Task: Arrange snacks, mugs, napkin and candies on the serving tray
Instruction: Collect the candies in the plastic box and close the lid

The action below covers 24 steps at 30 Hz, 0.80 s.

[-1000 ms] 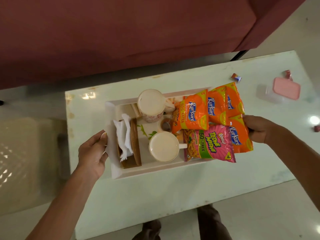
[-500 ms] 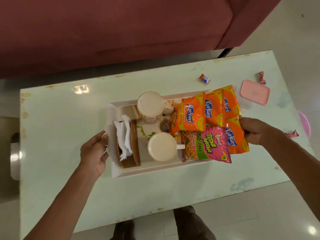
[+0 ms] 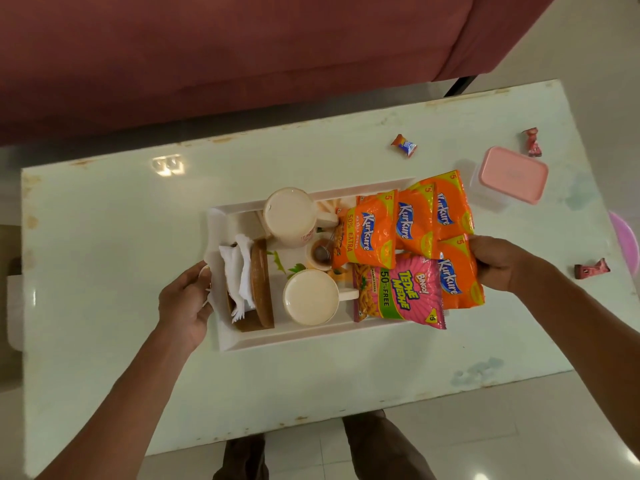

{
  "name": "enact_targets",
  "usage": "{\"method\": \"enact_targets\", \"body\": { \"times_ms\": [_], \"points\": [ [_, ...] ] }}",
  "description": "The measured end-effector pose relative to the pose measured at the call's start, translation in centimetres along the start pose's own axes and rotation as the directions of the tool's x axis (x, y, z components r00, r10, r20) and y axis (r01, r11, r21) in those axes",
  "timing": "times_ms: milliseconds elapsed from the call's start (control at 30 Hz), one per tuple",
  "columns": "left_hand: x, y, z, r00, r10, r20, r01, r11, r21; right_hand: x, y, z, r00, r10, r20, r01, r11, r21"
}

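A white serving tray (image 3: 294, 336) sits on the pale table. My left hand (image 3: 187, 303) grips its left edge and my right hand (image 3: 498, 259) grips its right end, behind the packets. On the tray stand two cream mugs (image 3: 290, 216) (image 3: 311, 297), a wooden napkin holder with white napkins (image 3: 242, 275) and a small strainer cup (image 3: 322, 253). Several orange snack packets (image 3: 370, 233) and a pink snack packet (image 3: 401, 289) lie over the tray's right half. Three wrapped candies lie loose on the table (image 3: 404, 145) (image 3: 531, 142) (image 3: 590, 268).
A clear box with a pink lid (image 3: 512, 174) stands right of the tray. A pink round object (image 3: 627, 237) shows at the table's right edge. A dark red sofa (image 3: 225, 53) runs along the far side. My feet show below the table's near edge.
Both hands keep their hold on the tray's ends. The view has shifted, so the tray now appears nearer the table's middle, with the candies and pink-lidded box closer to it.
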<state>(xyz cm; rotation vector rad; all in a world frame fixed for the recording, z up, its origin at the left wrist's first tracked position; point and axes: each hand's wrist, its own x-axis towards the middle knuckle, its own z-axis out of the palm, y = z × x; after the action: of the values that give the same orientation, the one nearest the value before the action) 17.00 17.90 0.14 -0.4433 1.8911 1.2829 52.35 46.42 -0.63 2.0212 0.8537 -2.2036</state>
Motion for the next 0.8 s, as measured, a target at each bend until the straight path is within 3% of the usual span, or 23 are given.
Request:
{"method": "enact_targets", "body": {
  "times_ms": [233,367,533,667,800],
  "points": [
    [-0.1,-0.1,-0.2,0.999,0.021,0.026,-0.022,0.999,0.032,-0.8,0.1,-0.1,1.000,-0.027,-0.009,0.027,0.999,0.031],
    [-1.0,0.6,-0.1,0.999,0.029,0.016,-0.030,0.998,0.058,-1.7,0.2,-0.6,0.991,-0.062,-0.122,0.073,0.994,0.085],
    [-3.0,0.9,-0.8,0.996,0.082,-0.022,-0.080,0.993,0.084,-3.9,0.5,-1.3,0.959,-0.191,-0.208,0.182,0.981,-0.062],
    [-4.9,0.9,-1.4,0.972,0.222,-0.082,-0.207,0.965,0.162,-6.2,0.2,-1.4,0.899,-0.337,-0.281,0.298,0.939,-0.171],
    [-8.0,1.6,-1.3,0.879,0.471,-0.076,-0.437,0.859,0.269,-8.8,-0.2,-0.5,0.771,-0.532,-0.349,0.380,0.825,-0.419]
  ]
}}
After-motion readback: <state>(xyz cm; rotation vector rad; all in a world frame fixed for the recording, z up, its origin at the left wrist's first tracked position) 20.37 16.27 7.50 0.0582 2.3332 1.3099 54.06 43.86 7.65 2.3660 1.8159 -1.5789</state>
